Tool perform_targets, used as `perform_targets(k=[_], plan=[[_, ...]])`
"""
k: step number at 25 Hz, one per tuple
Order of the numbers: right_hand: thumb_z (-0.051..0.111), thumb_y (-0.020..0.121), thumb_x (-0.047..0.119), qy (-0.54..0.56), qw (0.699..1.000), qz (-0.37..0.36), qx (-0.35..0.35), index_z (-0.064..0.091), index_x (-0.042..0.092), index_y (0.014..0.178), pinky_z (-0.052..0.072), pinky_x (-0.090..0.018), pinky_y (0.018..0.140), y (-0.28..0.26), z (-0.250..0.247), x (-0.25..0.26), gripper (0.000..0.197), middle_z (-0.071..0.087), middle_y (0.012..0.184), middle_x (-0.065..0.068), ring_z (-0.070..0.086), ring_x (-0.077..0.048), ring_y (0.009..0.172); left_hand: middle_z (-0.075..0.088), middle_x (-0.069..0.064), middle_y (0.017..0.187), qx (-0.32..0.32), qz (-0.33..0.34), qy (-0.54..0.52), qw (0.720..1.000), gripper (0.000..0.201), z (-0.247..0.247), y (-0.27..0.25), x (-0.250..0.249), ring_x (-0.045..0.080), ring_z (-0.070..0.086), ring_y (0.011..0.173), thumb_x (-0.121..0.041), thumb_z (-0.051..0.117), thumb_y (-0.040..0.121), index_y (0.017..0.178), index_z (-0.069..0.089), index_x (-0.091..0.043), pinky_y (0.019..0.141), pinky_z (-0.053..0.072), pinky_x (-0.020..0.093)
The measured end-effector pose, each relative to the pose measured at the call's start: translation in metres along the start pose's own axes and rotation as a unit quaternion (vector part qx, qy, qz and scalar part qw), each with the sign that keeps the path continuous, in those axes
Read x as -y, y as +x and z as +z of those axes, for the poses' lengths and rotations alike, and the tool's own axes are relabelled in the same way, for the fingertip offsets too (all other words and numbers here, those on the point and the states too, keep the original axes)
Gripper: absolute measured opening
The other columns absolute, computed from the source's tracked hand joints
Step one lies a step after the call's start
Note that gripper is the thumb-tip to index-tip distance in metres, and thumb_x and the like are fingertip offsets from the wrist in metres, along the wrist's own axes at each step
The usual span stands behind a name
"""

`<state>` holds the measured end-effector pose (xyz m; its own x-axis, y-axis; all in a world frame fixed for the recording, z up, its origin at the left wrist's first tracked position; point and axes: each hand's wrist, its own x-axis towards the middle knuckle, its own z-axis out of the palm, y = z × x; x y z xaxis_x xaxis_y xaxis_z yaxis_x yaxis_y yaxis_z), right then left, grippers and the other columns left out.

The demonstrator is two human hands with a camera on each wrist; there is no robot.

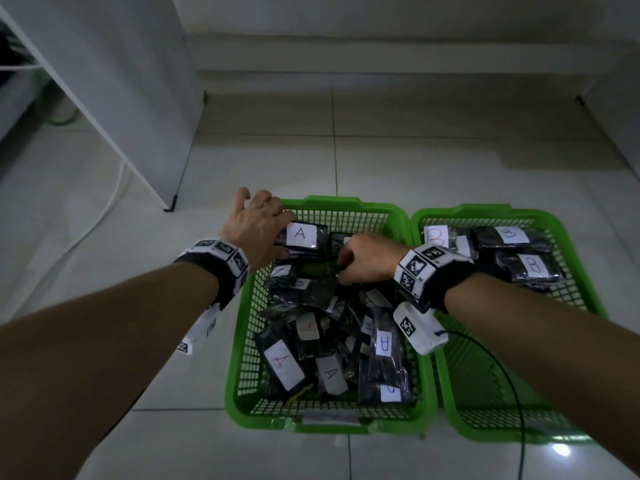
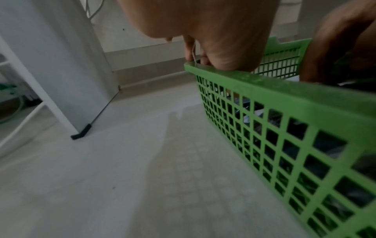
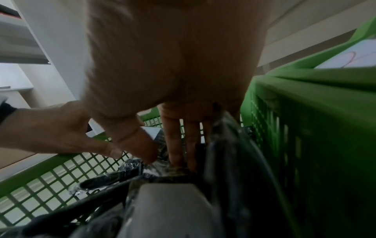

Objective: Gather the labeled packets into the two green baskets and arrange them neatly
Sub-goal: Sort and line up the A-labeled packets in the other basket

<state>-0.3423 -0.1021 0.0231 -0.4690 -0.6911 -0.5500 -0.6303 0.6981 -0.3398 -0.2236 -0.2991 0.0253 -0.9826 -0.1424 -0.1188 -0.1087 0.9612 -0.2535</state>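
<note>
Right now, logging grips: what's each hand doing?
Left hand: holds the A packet at the basket's far corner.
Right hand: pinches a black packet.
</note>
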Motion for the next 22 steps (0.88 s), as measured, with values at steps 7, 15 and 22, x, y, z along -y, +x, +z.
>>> perform_targets(k=[7, 15, 22], plan=[[0.080, 0.080, 0.014, 0.080, 0.996, -0.006, -0.026, 0.074, 0.016, 0.117, 0.053, -0.028, 0.080, 0.001, 0.003, -0.005, 0.037, 0.071, 0.107, 0.001, 0.067, -0.020, 0.099, 0.055, -0.001, 0.128, 0.047, 0.028, 0.103, 0.993, 0.065, 0.001, 0.006, -0.010, 0.024, 0.040, 0.126, -0.071, 0.053, 0.082, 0.126, 0.059, -0.024, 0.113, 0.016, 0.051], [0.076, 0.088, 0.016, 0.474, 0.878, 0.015, -0.069, 0.071, 0.017, 0.113, 0.061, -0.045, 0.086, -0.023, -0.018, -0.020, 0.026, 0.076, 0.109, -0.008, 0.073, -0.028, 0.101, 0.073, 0.010, 0.097, 0.084, -0.031, -0.392, 0.916, 0.029, -0.038, 0.003, -0.009, 0.028, 0.070, 0.088, -0.031, 0.050, 0.099, 0.098, 0.069, -0.010, 0.076, 0.056, 0.036], [0.093, 0.065, 0.029, 0.167, 0.931, -0.135, -0.294, 0.069, 0.020, 0.103, 0.045, -0.023, 0.063, -0.038, -0.004, 0.002, 0.047, 0.067, 0.088, 0.011, 0.060, -0.007, 0.074, 0.073, 0.022, 0.099, 0.193, -0.143, -0.700, 0.672, 0.036, -0.072, 0.008, -0.024, 0.027, 0.074, 0.078, -0.026, 0.068, 0.093, 0.114, 0.065, 0.004, 0.069, 0.062, 0.035]])
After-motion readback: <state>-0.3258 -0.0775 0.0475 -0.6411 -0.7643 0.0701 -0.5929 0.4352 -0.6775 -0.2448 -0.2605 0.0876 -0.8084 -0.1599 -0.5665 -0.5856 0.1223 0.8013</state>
